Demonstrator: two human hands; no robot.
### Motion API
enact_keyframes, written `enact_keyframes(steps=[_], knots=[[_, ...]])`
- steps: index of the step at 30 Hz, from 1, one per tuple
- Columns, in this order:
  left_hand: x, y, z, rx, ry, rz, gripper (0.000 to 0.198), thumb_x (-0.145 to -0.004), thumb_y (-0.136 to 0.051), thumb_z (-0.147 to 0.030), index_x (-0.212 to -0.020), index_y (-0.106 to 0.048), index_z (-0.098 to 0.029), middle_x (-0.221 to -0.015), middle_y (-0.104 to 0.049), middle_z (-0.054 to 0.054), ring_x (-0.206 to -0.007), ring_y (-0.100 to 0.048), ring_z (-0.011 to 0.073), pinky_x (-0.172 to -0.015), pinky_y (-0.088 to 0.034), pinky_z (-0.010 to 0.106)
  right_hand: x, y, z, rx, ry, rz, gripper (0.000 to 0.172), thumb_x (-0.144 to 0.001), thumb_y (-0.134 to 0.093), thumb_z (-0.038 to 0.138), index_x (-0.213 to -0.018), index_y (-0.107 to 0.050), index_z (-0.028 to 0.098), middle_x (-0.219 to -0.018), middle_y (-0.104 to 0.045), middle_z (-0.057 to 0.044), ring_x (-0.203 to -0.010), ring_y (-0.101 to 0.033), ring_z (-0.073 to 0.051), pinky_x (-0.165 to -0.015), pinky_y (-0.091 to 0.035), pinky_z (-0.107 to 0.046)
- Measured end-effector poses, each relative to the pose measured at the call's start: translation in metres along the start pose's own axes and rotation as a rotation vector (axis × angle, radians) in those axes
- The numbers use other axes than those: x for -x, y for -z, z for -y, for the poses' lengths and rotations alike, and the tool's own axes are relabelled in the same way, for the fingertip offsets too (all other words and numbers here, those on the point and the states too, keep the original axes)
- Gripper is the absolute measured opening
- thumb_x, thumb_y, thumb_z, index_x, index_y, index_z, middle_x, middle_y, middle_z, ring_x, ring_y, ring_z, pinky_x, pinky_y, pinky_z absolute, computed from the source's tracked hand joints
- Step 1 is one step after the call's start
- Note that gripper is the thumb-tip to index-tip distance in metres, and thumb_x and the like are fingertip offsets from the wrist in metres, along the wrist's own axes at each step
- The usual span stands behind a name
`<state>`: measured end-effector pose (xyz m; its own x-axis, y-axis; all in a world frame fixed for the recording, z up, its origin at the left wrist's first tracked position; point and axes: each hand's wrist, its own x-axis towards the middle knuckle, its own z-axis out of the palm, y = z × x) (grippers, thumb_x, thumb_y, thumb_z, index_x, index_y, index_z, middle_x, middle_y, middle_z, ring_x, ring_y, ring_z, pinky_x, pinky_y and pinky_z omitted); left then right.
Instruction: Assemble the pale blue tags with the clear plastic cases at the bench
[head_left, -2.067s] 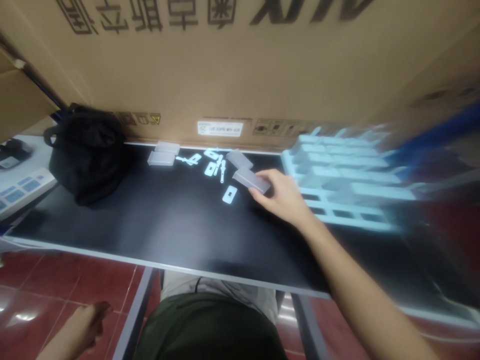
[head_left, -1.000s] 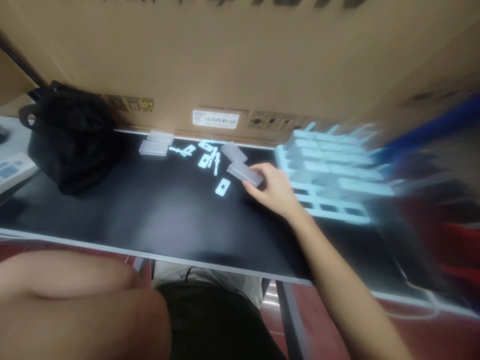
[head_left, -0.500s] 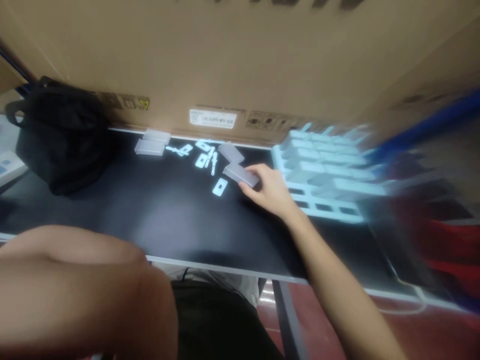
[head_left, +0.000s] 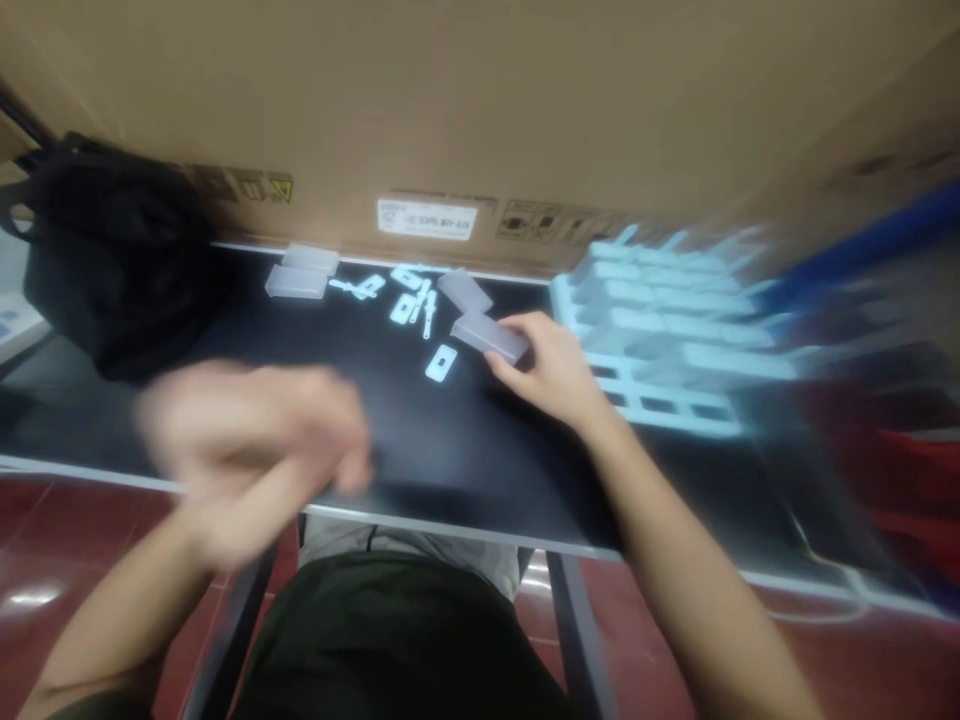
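Note:
My right hand (head_left: 551, 365) grips the near end of a pale, translucent rectangular plastic case (head_left: 489, 338) between thumb and fingers. Just behind that case lies a second pale case (head_left: 465, 291). To its left are several small light-blue plastic pieces: a flat plate with a square hole (head_left: 441, 363), similar plates and thin sticks (head_left: 429, 314) in a loose cluster. My left hand (head_left: 255, 440) hovers over the front edge of the black tabletop, apart from the pieces. Motion smears its fingers, so their closure is unclear.
Two more pale cases (head_left: 297, 282) lie at the back left, beside a black bag (head_left: 120, 265). On the right stands a light-blue rack (head_left: 660, 405) with rows of upright blocks. A large cardboard box (head_left: 450, 110) walls off the back; a cable (head_left: 817, 612) hangs at front right.
My left hand has come into view over the table's front edge, where only a blurred forearm filled the lower left before. My right hand keeps its grip on the case.

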<state>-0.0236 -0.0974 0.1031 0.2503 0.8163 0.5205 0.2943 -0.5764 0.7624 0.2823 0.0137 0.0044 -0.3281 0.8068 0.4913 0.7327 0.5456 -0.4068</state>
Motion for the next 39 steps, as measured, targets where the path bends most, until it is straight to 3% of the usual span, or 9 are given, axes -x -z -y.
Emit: enact_keyframes(steps=[2, 5, 7, 9, 13, 17, 24, 29, 39], knots=[[-0.028, -0.021, 0.03, -0.175, -0.016, 0.092, 0.009, -0.089, -0.069, -0.027, -0.097, -0.072, -0.029, -0.09, -0.075, 0.0, -0.072, -0.068, 0.0172, -0.07, -0.06, 0.035, 0.0, 0.002, -0.001, 0.007, -0.007, -0.04, 0.033, -0.092, -0.061, 0.042, -0.117, -0.064, 0.02, -0.109, -0.07, -0.013, -0.098, -0.066, -0.029, -0.088, -0.053, -0.046], [-0.051, -0.053, 0.079, -0.582, 0.148, 0.312, 0.045, -0.091, -0.069, -0.056, -0.12, -0.06, -0.023, -0.121, -0.07, 0.008, -0.102, -0.07, 0.0268, -0.082, -0.06, 0.04, 0.0, 0.006, 0.001, 0.031, -0.011, -0.118, 0.027, -0.093, -0.06, 0.039, -0.113, -0.064, 0.022, -0.111, -0.066, -0.013, -0.102, -0.065, -0.029, -0.091, -0.053, -0.047], [-0.056, -0.07, 0.102, -0.666, 0.198, 0.427, 0.052, -0.089, -0.07, -0.06, -0.121, -0.055, -0.022, -0.123, -0.068, 0.011, -0.113, -0.067, 0.0311, -0.084, -0.059, 0.041, -0.001, 0.011, 0.003, 0.034, -0.001, -0.138, 0.022, -0.095, -0.059, 0.038, -0.11, -0.064, 0.023, -0.111, -0.067, -0.013, -0.105, -0.065, -0.029, -0.093, -0.053, -0.047], [-0.058, -0.081, 0.114, -0.652, 0.187, 0.5, 0.044, -0.091, -0.068, -0.053, -0.118, -0.052, -0.022, -0.118, -0.068, 0.009, -0.109, -0.067, 0.0295, -0.081, -0.058, 0.039, -0.001, 0.016, 0.005, 0.035, 0.0, -0.133, 0.021, -0.098, -0.058, 0.04, -0.11, -0.064, 0.024, -0.106, -0.069, -0.011, -0.095, -0.066, -0.027, -0.089, -0.055, -0.046], [-0.064, -0.088, 0.119, -0.536, 0.102, 0.586, 0.028, -0.092, -0.063, -0.038, -0.114, -0.052, -0.024, -0.11, -0.069, 0.005, -0.095, -0.068, 0.0229, -0.075, -0.052, 0.032, 0.003, 0.024, 0.004, 0.034, -0.002, -0.124, 0.026, -0.099, -0.063, 0.047, -0.112, -0.065, 0.025, -0.098, -0.071, -0.008, -0.073, -0.064, -0.021, -0.073, -0.057, -0.04], [-0.071, -0.085, 0.124, -0.425, 0.119, 0.597, 0.038, -0.085, -0.07, -0.038, -0.114, -0.051, -0.025, -0.104, -0.069, 0.001, -0.084, -0.068, 0.0186, -0.07, -0.047, 0.03, 0.007, 0.027, 0.002, -0.088, 0.021, -0.156, 0.038, -0.097, -0.068, 0.043, -0.13, -0.062, 0.025, -0.117, -0.071, -0.012, -0.083, -0.069, -0.022, -0.066, -0.059, -0.036], [-0.071, -0.085, 0.134, -0.276, 0.157, 0.582, 0.044, -0.081, -0.075, -0.035, -0.111, -0.045, -0.026, -0.107, -0.074, -0.002, -0.08, -0.066, 0.0155, -0.067, -0.043, 0.028, 0.007, 0.027, 0.015, -0.119, 0.186, -0.085, 0.037, -0.098, -0.067, 0.027, -0.135, -0.066, 0.029, -0.109, -0.076, -0.008, -0.074, -0.07, -0.02, -0.072, -0.061, -0.037], [-0.071, -0.085, 0.134, -0.302, 0.182, 0.563, 0.047, -0.079, -0.077, -0.04, -0.112, -0.047, -0.026, -0.093, -0.069, -0.003, -0.074, -0.065, 0.0155, -0.064, -0.041, 0.027, 0.005, 0.019, 0.018, -0.13, 0.194, -0.01, 0.04, -0.1, -0.065, 0.028, -0.14, -0.067, 0.03, -0.113, -0.078, -0.008, -0.09, -0.075, -0.024, -0.081, -0.063, -0.041], [-0.07, -0.086, 0.134, -0.293, 0.186, 0.538, 0.044, -0.078, -0.078, -0.039, -0.109, -0.049, -0.026, -0.088, -0.068, -0.004, -0.073, -0.066, 0.0157, -0.063, -0.042, 0.027, 0.001, 0.017, 0.017, -0.109, 0.276, 0.062, 0.048, -0.1, -0.064, 0.022, -0.146, -0.064, 0.037, -0.111, -0.079, -0.004, -0.091, -0.075, -0.021, -0.081, -0.064, -0.037]])
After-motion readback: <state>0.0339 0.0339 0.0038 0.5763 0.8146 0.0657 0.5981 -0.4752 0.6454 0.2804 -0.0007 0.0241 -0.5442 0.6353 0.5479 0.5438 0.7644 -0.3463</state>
